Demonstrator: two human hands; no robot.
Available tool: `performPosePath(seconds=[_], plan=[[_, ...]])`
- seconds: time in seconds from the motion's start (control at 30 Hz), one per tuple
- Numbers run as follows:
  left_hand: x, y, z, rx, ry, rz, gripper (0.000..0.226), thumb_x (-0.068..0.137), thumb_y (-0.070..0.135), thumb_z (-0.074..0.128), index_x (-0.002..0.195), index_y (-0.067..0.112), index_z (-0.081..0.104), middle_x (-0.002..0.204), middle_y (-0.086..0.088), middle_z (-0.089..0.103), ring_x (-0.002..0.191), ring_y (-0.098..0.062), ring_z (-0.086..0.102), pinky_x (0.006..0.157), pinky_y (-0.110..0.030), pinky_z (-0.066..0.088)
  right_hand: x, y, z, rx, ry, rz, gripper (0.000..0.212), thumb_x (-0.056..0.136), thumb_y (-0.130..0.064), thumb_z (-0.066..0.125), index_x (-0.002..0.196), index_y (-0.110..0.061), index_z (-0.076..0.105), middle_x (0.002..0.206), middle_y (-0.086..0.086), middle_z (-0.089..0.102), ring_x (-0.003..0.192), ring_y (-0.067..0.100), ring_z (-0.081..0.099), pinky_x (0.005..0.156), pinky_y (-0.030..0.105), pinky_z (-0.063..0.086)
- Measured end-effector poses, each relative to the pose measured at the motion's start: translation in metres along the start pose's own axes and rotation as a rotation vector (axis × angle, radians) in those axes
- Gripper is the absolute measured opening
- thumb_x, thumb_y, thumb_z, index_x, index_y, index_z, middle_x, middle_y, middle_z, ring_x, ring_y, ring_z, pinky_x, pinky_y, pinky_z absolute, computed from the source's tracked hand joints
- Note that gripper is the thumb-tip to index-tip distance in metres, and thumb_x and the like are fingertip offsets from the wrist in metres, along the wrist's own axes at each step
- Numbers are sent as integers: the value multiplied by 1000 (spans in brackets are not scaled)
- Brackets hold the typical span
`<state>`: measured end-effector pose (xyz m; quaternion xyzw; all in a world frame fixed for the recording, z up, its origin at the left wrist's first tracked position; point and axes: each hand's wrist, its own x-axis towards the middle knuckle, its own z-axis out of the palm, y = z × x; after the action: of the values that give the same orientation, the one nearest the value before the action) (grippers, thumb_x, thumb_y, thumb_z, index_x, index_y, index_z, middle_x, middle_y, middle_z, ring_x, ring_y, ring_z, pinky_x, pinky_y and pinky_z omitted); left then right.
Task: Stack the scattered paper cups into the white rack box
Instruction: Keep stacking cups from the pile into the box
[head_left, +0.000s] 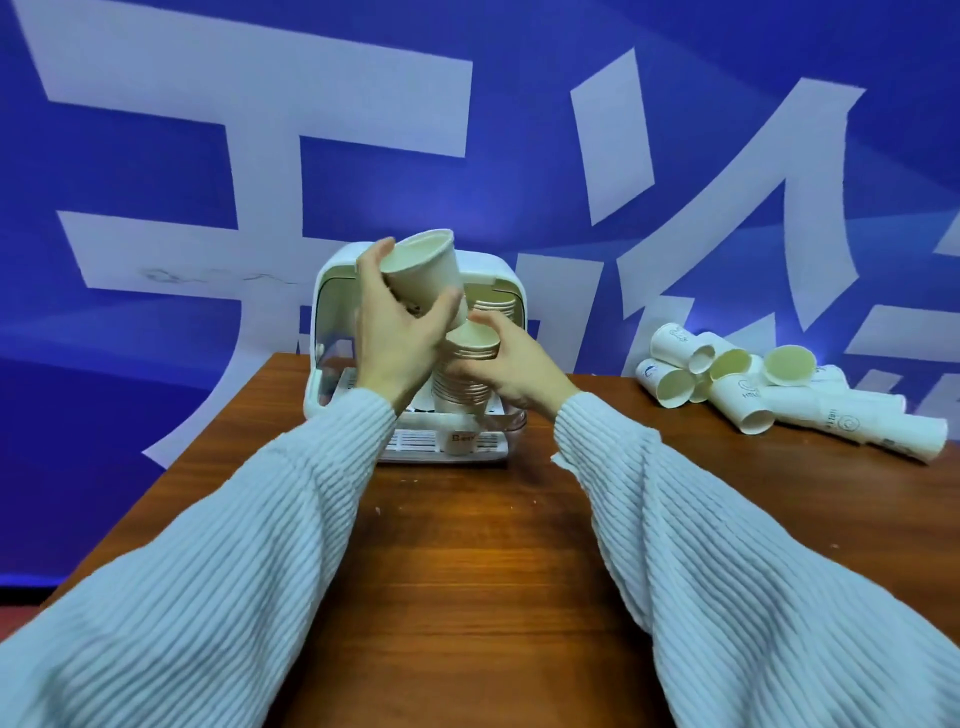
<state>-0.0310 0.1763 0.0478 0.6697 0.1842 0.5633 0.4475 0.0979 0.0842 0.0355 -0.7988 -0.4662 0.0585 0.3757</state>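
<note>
Your ribbed pale sleeves reach forward over the brown wooden table. Your left hand grips a single paper cup, thumb curled on its near side and fingers round the far side; the cup is lifted, mouth tilted up and left, just above the stack. Your right hand curls round the upper part of a stack of nested cups, which stands tilted at the front of the white rack box. A second stack shows inside the box behind. Farther right on the table lies a heap of scattered cups on their sides, well apart from the box. A blue banner with white characters fills the background.
</note>
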Motion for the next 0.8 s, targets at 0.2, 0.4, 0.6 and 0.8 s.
performPosePath(seconds=[0.2,0.4,0.6,0.8], plan=[[12,-5,18,247,-234,111,74,80,31,81,142,27,42,116,3,61,107,-19,59,93,-30,47,-3,1,8,134,36,44,97,65,-59,86,147,-32,42,128,-6,69,114,16,67,102,44,54],[4,-24,17,448,-381,86,73,81,54,65,145,25,48,145,-3,56,129,-27,52,108,-41,42,-5,4,12,188,62,13,71,75,-43,77,139,-33,48,121,-9,71,110,15,68,102,45,55],[-16,-43,9,462,-456,-15,89,84,62,56,161,38,17,163,7,35,138,-21,48,115,-43,39,-14,8,20,314,96,22,72,85,-21,84,146,-27,46,124,-11,66,116,12,64,105,35,53],[-30,-43,12,461,-413,-90,112,78,57,63,153,47,-19,153,-3,50,130,-30,56,107,-53,47,-26,19,35,273,117,33,77,74,-34,75,144,-44,45,132,-11,68,119,16,64,106,47,53]])
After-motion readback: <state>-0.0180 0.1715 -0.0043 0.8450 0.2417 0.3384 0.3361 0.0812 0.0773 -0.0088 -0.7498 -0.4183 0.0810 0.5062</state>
